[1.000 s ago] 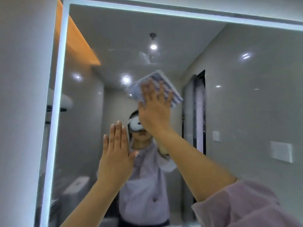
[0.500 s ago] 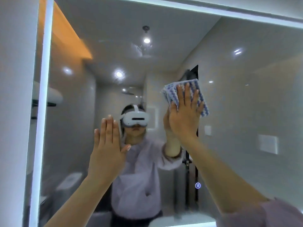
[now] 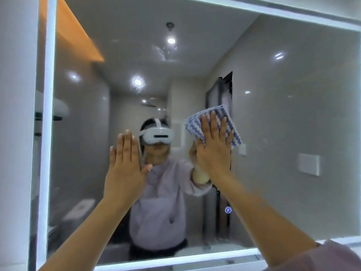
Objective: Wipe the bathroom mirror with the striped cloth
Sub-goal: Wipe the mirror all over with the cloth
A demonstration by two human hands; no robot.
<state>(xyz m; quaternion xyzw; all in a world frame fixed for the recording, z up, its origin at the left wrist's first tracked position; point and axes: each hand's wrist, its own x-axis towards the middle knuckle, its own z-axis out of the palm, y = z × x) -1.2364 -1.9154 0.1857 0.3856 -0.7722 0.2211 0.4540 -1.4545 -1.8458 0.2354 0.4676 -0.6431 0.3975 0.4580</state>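
Observation:
A large bathroom mirror point(image 3: 283, 124) with a lit white border fills the view. My right hand point(image 3: 214, 151) presses a folded blue-and-white striped cloth point(image 3: 226, 116) flat against the glass near the middle, fingers spread over it. The cloth's upper and right edges stick out past my fingertips. To the left, my left hand point(image 3: 126, 171) rests flat on the glass, fingers together and pointing up, holding nothing. The mirror reflects a person in a lilac top with a white headset.
A white wall point(image 3: 17, 133) borders the mirror on the left. The lit bottom edge of the mirror point(image 3: 175, 258) runs across the lower view. A small glowing touch button point(image 3: 228, 210) sits on the glass low in the middle.
My right hand slid the cloth to the right and downward across the glass. My left hand stayed flat on the mirror. The view tilted down, bringing the mirror's bottom edge into sight.

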